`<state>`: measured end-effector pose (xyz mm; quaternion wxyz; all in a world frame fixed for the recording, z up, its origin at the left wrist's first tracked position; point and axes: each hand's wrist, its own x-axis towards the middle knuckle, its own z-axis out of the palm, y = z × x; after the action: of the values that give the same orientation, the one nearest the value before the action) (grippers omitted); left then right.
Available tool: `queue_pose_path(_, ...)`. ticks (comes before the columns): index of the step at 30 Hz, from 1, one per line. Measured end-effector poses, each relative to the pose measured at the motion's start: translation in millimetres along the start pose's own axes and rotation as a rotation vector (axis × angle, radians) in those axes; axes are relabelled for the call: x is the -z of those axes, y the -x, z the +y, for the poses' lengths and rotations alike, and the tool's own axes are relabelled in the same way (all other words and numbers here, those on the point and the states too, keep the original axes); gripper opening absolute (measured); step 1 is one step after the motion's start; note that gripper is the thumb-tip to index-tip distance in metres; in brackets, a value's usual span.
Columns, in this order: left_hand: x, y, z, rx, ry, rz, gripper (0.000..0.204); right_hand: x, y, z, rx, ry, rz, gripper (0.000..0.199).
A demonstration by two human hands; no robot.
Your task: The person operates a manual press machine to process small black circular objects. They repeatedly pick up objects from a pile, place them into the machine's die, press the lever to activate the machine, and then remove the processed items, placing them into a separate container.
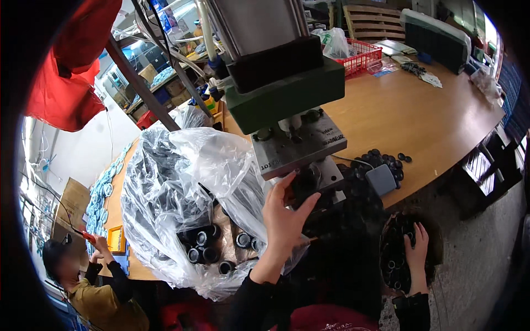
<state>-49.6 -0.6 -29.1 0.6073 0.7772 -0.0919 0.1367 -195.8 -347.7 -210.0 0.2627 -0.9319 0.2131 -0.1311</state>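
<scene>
Under the press, my left hand (284, 223) has its thumb and forefinger around a black round part (305, 185). The part sits low at the steel tooling, just beneath the upper steel block (298, 146); its far side is hidden. Down at the right, my right hand (418, 251) reaches over a container of black ring-shaped parts (393, 265). Its fingers are stretched out with the thumb apart, touching the heap. Beside my left forearm, a clear plastic bag (165, 193) lies spread wide, with black round caps (207, 237) inside.
The green press head (284, 91) stands over my left hand. Loose black discs (381, 160) and a grey box with a cable (381, 179) lie on the wooden table (419, 121). A red basket (361, 58) stands behind. Another person (99, 287) works at the left near light-blue rings (99, 204).
</scene>
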Motion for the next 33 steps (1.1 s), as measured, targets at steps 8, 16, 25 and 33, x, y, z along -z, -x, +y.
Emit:
queue_pose_path(8, 7, -43, 22, -0.103, -0.476, -0.101, 0.052, 12, -25, -88, 0.16, -0.246, 0.073, 0.039)
queue_pose_path(16, -3, -36, 11, -0.059, -0.597, -0.067, 0.051, 12, -58, -169, 0.07, -0.988, -0.043, 0.039)
queue_pose_path(25, -45, 110, 39, -0.476, -0.19, -0.648, 0.029, 3, -85, -185, 0.127, -1.032, 0.209, 0.032)
queue_pose_path(33, -91, 140, 10, -0.293, -0.073, -0.623, 0.03, 18, -88, -208, 0.389, -0.563, 0.445, 0.023)
